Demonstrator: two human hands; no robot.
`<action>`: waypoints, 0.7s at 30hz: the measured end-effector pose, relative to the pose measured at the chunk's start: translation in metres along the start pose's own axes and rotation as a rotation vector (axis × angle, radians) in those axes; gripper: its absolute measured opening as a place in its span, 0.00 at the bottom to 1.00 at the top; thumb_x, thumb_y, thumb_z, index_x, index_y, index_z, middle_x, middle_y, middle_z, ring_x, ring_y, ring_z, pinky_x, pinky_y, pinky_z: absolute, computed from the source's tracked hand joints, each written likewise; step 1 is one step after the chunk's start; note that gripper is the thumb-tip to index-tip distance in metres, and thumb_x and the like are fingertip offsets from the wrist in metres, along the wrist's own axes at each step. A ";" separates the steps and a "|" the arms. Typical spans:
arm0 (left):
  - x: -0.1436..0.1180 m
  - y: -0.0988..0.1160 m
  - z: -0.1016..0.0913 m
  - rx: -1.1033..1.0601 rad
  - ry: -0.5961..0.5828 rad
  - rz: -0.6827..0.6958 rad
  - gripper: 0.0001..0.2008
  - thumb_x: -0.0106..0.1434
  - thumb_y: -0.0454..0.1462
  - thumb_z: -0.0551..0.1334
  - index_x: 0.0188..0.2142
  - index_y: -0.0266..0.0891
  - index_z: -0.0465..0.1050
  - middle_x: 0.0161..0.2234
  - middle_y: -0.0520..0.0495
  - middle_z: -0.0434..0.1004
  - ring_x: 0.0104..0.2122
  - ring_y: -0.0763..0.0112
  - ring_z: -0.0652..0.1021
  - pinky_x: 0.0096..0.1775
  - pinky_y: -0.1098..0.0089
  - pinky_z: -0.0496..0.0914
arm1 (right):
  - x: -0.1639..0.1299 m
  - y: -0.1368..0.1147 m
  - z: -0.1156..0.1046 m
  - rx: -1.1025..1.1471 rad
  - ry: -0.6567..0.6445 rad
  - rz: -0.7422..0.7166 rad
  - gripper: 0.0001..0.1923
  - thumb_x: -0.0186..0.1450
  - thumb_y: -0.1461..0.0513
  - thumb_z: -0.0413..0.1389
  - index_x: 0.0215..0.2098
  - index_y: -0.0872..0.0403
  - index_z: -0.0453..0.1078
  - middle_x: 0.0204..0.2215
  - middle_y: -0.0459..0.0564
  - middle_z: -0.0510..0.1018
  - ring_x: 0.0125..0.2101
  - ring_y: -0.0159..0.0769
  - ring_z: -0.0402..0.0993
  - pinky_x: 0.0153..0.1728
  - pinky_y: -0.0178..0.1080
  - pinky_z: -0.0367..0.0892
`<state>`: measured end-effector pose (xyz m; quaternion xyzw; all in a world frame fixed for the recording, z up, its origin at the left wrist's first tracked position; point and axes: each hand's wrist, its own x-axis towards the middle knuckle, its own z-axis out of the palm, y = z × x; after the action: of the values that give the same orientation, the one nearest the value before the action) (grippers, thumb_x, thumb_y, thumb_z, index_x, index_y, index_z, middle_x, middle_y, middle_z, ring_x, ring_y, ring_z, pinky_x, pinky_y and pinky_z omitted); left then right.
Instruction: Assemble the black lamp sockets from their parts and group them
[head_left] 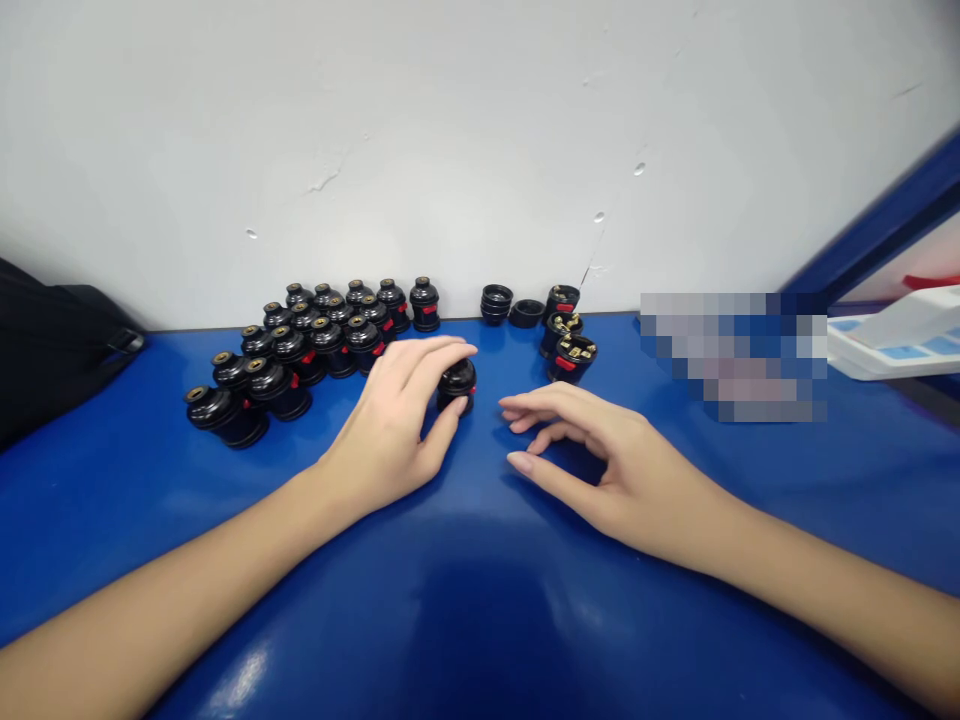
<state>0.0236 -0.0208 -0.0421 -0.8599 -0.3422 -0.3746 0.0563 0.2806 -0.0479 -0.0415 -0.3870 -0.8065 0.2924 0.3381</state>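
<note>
My left hand [405, 400] is wrapped round a black lamp holder [459, 380] with a red tab, which stands on the blue table. Fingers cover its left side and part of its top. My right hand [577, 450] hovers just to the right, fingers curved and apart, holding nothing. To the left, several finished-looking black lamp holders [330, 335] with domed caps, brass necks and red tabs stand in slanting rows. Beyond my right hand are several open lamp holder bodies [574, 355] with brass contacts showing on top.
Near the wall [450, 150], black ring-shaped parts [527, 312] and a stacked black cap [496, 302] sit on the blue table [337, 620]. A black bag [60, 340] lies at far left. White and blue trays [900, 335] stand at right, beside a pixelated patch.
</note>
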 end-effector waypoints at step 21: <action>-0.007 -0.006 0.005 0.271 -0.310 -0.054 0.24 0.78 0.45 0.57 0.63 0.30 0.75 0.68 0.23 0.70 0.66 0.35 0.71 0.62 0.36 0.72 | -0.001 -0.005 -0.001 -0.103 -0.007 -0.085 0.15 0.73 0.61 0.62 0.58 0.52 0.76 0.50 0.55 0.82 0.41 0.39 0.83 0.45 0.45 0.83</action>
<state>0.0194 -0.0183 -0.0515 -0.8823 -0.4171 -0.1897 0.1078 0.2797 -0.0511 -0.0372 -0.3682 -0.8374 0.2373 0.3268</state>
